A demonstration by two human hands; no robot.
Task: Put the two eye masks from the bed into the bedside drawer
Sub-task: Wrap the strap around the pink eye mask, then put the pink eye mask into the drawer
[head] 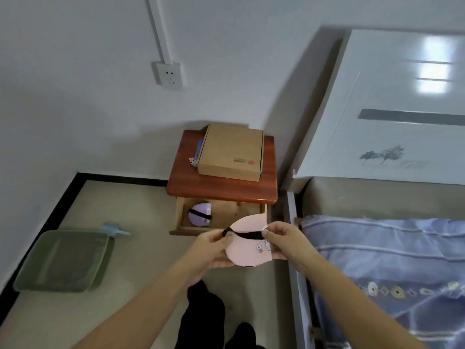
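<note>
A pink eye mask (247, 249) with a black strap and a small cartoon print is held folded in front of the drawer's front edge. My left hand (212, 248) pinches its strap and left side. My right hand (285, 239) grips its right side. The bedside drawer (227, 216) stands pulled open under the reddish wooden bedside table (221, 188). Inside it, at the left, lies a purple eye mask (199, 214) with a black strap. The bed (392, 260) with a blue patterned cover is at the right.
A brown cardboard box (231, 152) sits on the bedside table with a small blue item beside it. A green flat bin (64, 259) lies on the floor at the left. A white headboard (392, 102) rises at the right. A wall socket (169, 75) is above.
</note>
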